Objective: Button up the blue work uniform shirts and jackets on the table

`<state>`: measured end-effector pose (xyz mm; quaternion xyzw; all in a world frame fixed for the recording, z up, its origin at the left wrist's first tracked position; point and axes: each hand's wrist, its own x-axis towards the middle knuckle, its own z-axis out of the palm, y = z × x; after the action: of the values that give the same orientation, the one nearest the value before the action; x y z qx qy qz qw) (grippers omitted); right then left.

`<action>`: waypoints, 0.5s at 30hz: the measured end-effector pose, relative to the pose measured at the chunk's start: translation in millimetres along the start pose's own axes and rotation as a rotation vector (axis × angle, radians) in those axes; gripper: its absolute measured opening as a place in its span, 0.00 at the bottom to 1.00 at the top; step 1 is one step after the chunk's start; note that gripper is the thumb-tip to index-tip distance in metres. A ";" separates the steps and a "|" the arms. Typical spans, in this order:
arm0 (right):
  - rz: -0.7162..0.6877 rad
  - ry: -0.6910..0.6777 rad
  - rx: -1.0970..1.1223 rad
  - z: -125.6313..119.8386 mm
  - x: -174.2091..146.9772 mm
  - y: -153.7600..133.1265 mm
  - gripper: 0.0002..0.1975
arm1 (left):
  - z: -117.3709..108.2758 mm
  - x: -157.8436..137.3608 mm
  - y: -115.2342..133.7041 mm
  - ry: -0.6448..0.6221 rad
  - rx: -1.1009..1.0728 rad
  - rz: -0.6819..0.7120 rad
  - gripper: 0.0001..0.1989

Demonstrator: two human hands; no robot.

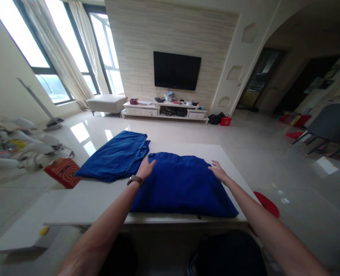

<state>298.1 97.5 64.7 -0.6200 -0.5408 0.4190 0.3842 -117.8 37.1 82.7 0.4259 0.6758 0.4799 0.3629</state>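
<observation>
beyond the table (86, 199), a pale, banded wall (132, 46) is rising, and cream curtains (55, 50) are hanging far past the table's left side. a low white tv stand (141, 111) is standing well beyond the table's far edge, with small items crowding its top. the table, white and smooth, is reaching across the space in front of the person. a black television (177, 71) is hanging on the wall straight beyond the table, and a pale padded bench (106, 102) is standing past its far left. the wide blue cloth (181, 188) is lying on the table's near middle, its lower edge running along the table's front edge. a folded blue garment (115, 157) is lying on the table's left part. a red patterned bag (62, 172) is standing just beside the table's left edge. over the table, the left hand (145, 168) is touching the wide cloth's far left corner; whether its grip is pinching fabric, i cannot tell. the right hand (218, 171) is reaching that cloth's far right side, its grip spreading with fingers apart. a dark watch (135, 180) is circling the left wrist above the table.
</observation>
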 end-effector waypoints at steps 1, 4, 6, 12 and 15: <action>-0.066 -0.084 -0.107 14.9 -6.8 17.4 0.33 | 8.1 -5.2 -20.6 -0.076 0.170 0.017 0.35; -0.317 -0.467 -0.701 47.4 -36.3 68.7 0.35 | 25.2 -27.7 -87.5 -0.444 0.696 0.014 0.40; -0.301 -0.593 -0.928 57.0 -51.6 89.8 0.35 | 31.3 -38.4 -122.2 -0.560 0.873 0.024 0.38; -0.363 -0.661 -1.029 55.0 -70.6 90.6 0.41 | 35.4 -45.9 -137.4 -0.433 1.027 0.198 0.34; -0.354 -0.756 -1.030 53.1 -83.2 97.9 0.41 | 29.0 -52.9 -124.4 -0.465 0.976 0.247 0.31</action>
<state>277.2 4.4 -36.5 -0.4365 -0.8632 0.2261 -0.1146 -100.3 -23.9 -40.1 0.7154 0.6668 0.0434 0.2042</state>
